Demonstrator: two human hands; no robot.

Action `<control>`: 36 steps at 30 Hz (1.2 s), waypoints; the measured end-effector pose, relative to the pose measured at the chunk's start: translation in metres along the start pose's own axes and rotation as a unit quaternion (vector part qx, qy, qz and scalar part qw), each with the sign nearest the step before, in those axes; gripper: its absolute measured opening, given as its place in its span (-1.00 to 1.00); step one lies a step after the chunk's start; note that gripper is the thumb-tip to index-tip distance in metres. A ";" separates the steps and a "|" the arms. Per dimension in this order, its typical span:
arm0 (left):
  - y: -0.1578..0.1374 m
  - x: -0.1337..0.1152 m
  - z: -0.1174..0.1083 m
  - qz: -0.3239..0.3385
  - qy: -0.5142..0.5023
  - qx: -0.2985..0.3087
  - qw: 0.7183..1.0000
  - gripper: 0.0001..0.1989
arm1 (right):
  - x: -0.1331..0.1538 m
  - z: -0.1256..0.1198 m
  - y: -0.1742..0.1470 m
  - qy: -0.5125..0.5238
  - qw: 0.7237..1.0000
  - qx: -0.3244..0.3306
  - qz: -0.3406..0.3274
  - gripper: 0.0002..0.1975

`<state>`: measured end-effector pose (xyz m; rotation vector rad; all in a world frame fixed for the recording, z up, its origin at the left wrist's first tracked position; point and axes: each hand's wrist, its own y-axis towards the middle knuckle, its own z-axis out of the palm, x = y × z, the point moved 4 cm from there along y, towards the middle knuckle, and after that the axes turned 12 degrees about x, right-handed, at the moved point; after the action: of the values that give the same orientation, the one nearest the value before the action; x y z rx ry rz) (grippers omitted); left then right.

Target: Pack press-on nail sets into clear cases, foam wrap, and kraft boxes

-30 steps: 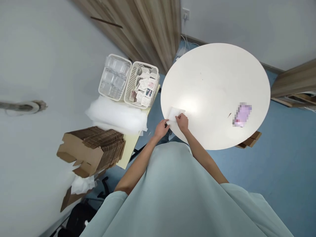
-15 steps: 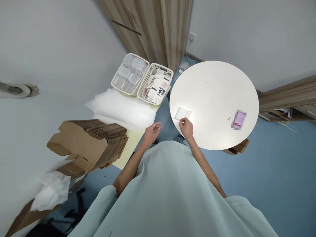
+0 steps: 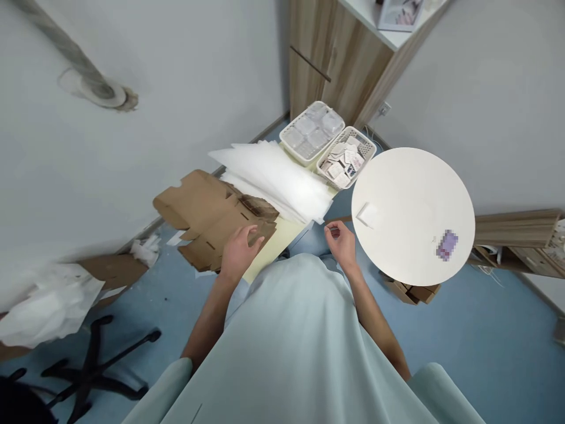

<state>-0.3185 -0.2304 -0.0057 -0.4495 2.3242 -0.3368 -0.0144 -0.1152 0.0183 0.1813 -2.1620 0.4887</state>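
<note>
My left hand (image 3: 241,253) is over the stack of flat brown cardboard boxes (image 3: 203,206), thumb and fingers apart, with nothing in its grasp. Whether its fingertips touch the cardboard cannot be made out. My right hand (image 3: 342,244) hangs just left of the round white table (image 3: 410,176), its fingers loosely curled with a gap by the thumb. It appears to hold nothing. Near the table's left edge lies a small white folded packet (image 3: 366,216), apart from my right hand.
White foam sheets (image 3: 282,176) lie behind the boxes. Beyond them stand a basket of clear plastic cases (image 3: 311,132) and a basket of small cards (image 3: 346,159). A blurred purple object (image 3: 447,245) rests on the table. A black chair base (image 3: 90,371) is at lower left.
The view has swung left. My right hand has let go of the white packet and left the table. My left hand has moved over the cardboard boxes.
</note>
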 end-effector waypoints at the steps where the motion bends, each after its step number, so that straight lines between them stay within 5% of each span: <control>1: -0.006 0.017 -0.003 -0.009 0.021 -0.002 1.000 -0.61 | 0.010 0.012 -0.001 -0.009 1.000 0.017 -0.008 -0.76; 6: -0.022 0.069 0.000 -0.022 0.045 0.007 0.999 -0.62 | 0.051 0.061 -0.004 -0.065 0.993 0.096 -0.035 -0.82; 13: -0.019 0.081 0.004 0.027 0.033 -0.010 0.999 -0.63 | 0.087 0.107 -0.010 -0.177 0.964 0.186 -0.066 -0.80; 21: -0.003 0.078 0.001 0.026 0.095 -0.022 0.995 -0.60 | 0.107 0.174 -0.001 -0.378 0.850 0.359 -0.078 -0.45; 27: -0.008 0.073 0.010 0.026 0.108 -0.018 0.994 -0.61 | 0.102 0.192 0.010 -0.470 0.775 0.421 -0.023 -0.50; 32: -0.020 0.062 0.004 0.022 0.082 -0.015 0.996 -0.54 | 0.097 0.195 0.012 -0.479 0.759 0.440 0.006 -0.50; 36: -0.041 0.045 -0.025 0.045 0.048 -0.091 0.994 -0.51 | 0.095 0.195 0.008 -0.447 0.789 0.421 -0.016 -0.42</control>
<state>-0.3573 -0.2832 -0.0018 -0.4222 2.4716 -0.1061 -0.2186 -0.1836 -0.0111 1.1354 -2.6337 1.5853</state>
